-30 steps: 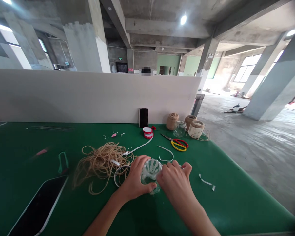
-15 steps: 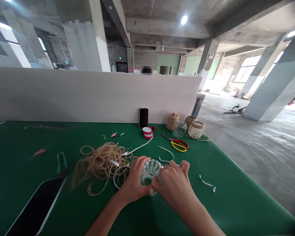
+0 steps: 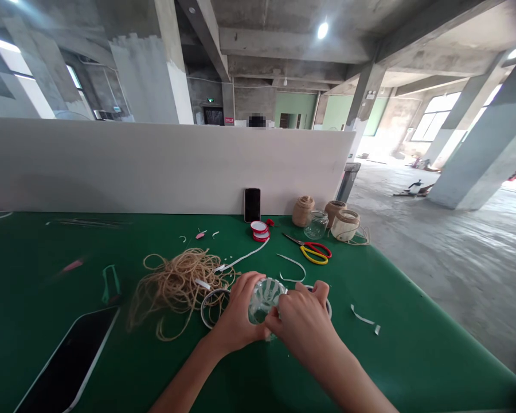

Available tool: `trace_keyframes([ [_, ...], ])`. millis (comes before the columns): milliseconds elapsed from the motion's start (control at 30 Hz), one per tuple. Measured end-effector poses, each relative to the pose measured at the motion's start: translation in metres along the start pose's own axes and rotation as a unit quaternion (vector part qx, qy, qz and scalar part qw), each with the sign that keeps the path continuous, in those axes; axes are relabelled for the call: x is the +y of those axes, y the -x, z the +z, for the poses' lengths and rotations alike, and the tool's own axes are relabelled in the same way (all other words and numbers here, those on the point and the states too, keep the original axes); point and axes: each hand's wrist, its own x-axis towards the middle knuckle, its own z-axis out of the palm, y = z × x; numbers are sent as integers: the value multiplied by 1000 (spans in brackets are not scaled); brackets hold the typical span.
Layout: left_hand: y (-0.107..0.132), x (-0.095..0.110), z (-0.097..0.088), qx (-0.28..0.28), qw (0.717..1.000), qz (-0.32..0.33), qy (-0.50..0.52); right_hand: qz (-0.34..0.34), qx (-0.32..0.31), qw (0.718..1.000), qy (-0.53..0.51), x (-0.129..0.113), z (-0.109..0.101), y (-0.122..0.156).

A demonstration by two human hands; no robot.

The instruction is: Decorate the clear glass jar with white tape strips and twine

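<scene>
A clear glass jar (image 3: 265, 298) with whitish stripes on it is held low over the green table, between my hands. My left hand (image 3: 237, 315) curves round its left side, fingers behind and thumb in front. On the right side, my right hand (image 3: 303, 314) is closed against the jar, with curled fingers and the thumb pressed to the glass. A scrap of white shows by its index finger; what lies under the fingertips is hidden. Rings with pale rims, one left (image 3: 207, 322) and one right (image 3: 328, 307), are partly covered by my hands.
Tangled jute twine (image 3: 184, 281) lies left of my hands. Red-and-white tape rolls (image 3: 260, 231), scissors (image 3: 313, 252), a tape strip (image 3: 303, 268) and several jars (image 3: 316, 225) are beyond. One phone (image 3: 252, 205) stands upright; a larger device (image 3: 71, 361) lies front left.
The view has shifted slightly. My right hand has moved very little at the jar, and more of the right-hand ring shows behind it. Both hands keep their hold.
</scene>
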Motion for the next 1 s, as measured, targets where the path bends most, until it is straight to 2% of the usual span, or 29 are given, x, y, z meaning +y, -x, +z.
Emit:
trace_keyframes([
  [433,0,2,0,11,1000,16,-6,9,18,1000,0,0,9,1],
  [700,0,0,3,10,1000,7,13,-44,-5,999,6,9,8,2],
  [800,0,1,3,19,1000,12,11,-32,-4,999,7,7,5,3],
  [1000,0,1,4,21,999,14,21,-19,-43,999,-7,4,1,3],
])
